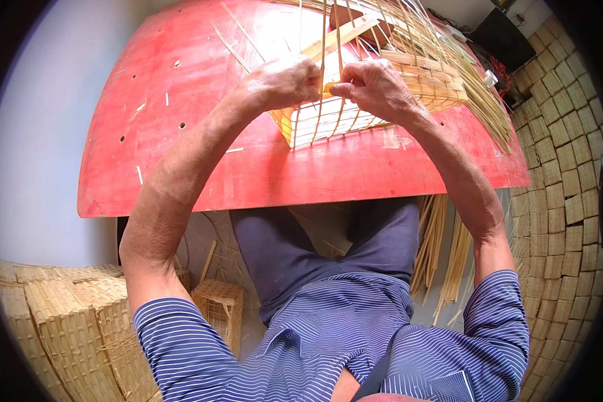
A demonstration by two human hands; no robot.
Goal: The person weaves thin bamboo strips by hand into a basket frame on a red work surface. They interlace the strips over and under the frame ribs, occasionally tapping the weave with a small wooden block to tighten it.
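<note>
A partly woven bamboo basket (315,127) lies on the red table in front of me, its open lattice facing my side. Long upright strips (323,40) stick out from it past my hands. My left hand (289,82) is closed in a pinch at the basket's upper edge, beside one upright. Close to its right, my right hand (376,88) is also closed, thumb pointing left. A short length of yellowish bamboo strip (329,88) shows between the two hands, and both seem to grip it. The fingertips are partly hidden.
Under the hands spreads the red table (141,167), with small holes and strip scraps. A bundle of long bamboo strips (479,100) lies along its right side. More strips (430,248) stand below the edge. Woven baskets (67,328) are at lower left; stacked woven pieces (559,194) line the right.
</note>
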